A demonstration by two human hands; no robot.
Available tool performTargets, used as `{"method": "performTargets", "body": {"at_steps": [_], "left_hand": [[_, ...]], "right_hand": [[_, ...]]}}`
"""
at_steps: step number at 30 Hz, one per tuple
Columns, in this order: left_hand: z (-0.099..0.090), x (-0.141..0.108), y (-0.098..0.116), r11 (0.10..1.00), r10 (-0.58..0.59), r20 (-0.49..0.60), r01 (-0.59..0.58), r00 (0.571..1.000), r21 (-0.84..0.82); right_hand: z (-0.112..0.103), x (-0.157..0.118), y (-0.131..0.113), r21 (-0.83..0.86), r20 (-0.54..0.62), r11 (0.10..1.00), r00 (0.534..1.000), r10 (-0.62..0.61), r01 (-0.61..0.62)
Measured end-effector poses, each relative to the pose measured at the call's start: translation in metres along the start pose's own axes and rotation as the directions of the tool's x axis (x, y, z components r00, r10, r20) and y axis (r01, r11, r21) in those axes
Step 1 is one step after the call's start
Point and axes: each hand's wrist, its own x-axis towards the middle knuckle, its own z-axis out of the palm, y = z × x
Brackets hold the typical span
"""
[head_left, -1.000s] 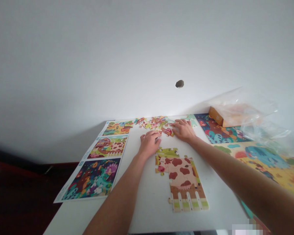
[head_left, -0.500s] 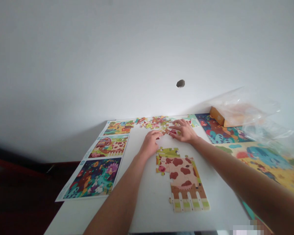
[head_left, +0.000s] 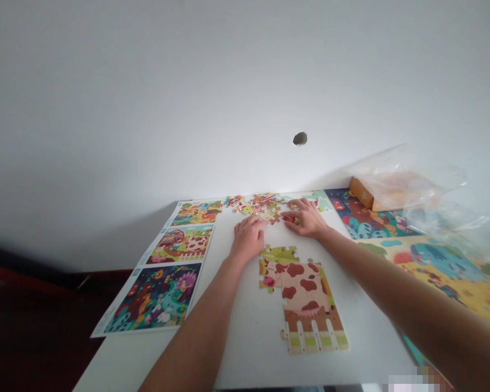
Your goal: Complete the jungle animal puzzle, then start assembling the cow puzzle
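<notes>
My left hand (head_left: 250, 237) rests low over the white table, its fingers stretched toward the near edge of a pile of loose jigsaw puzzle pieces (head_left: 258, 206). Nothing shows in it. Opposite, my right hand (head_left: 307, 219) has its thumb and fingers around a red puzzle piece (head_left: 291, 220), which they partly cover. Between my forearms lies a joined puzzle section (head_left: 306, 294) showing a brown-spotted cow above a white fence. Its upper left part carries the cow's head and green ground.
At left lies a sheet with three reference pictures (head_left: 179, 244). On the right are an elephant puzzle picture (head_left: 445, 261), a dark forest picture (head_left: 353, 209), an orange box (head_left: 361, 191) and a clear plastic bag (head_left: 449, 196). A white wall (head_left: 228, 109) stands behind the table.
My left hand has shifted slightly left and its fingers have straightened. My right thumb and fingers have drawn closer around the red piece. The joined cow section stays put.
</notes>
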Motion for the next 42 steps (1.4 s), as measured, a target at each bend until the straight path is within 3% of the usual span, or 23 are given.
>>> {"method": "performTargets", "body": {"at_steps": [2, 5, 11, 14, 20, 26, 37, 42], "left_hand": [[0.001, 0.0, -0.001, 0.995, 0.093, 0.02, -0.092, 0.995, -0.044], [0.003, 0.002, -0.004, 0.988, 0.119, -0.026, -0.121, 0.993, -0.1], [0.006, 0.004, -0.008, 0.994, -0.037, -0.144, 0.021, 0.989, -0.111], [0.006, 0.005, -0.008, 0.991, -0.068, -0.151, 0.05, 0.986, -0.121], [0.003, 0.003, -0.004, 0.996, 0.007, -0.096, -0.015, 0.995, -0.085], [-0.003, -0.001, 0.003, 0.996, 0.086, 0.045, -0.085, 0.995, -0.025], [-0.008, -0.003, 0.009, 0.995, 0.103, 0.053, -0.102, 0.993, -0.017], [-0.01, -0.004, 0.012, 0.992, 0.129, 0.121, -0.128, 0.984, -0.015]], "right_hand": [[0.001, 0.0, 0.001, 0.004, -0.005, 0.999, 0.999, 0.036, -0.036], [0.004, 0.001, 0.001, 0.012, -0.038, 0.996, 0.995, 0.091, -0.091], [0.004, 0.001, 0.001, 0.019, -0.061, 0.995, 0.993, 0.103, -0.102], [0.003, 0.001, 0.001, 0.027, -0.046, 0.996, 0.995, 0.092, -0.091], [0.007, 0.002, 0.005, 0.029, -0.046, 0.995, 0.995, 0.092, -0.091], [0.009, 0.002, 0.006, 0.033, -0.07, 0.997, 0.995, 0.077, -0.075], [0.01, 0.002, 0.008, 0.057, -0.082, 0.996, 0.994, 0.067, -0.062], [0.012, 0.002, 0.01, 0.065, -0.119, 0.998, 0.992, 0.032, -0.024]]}}
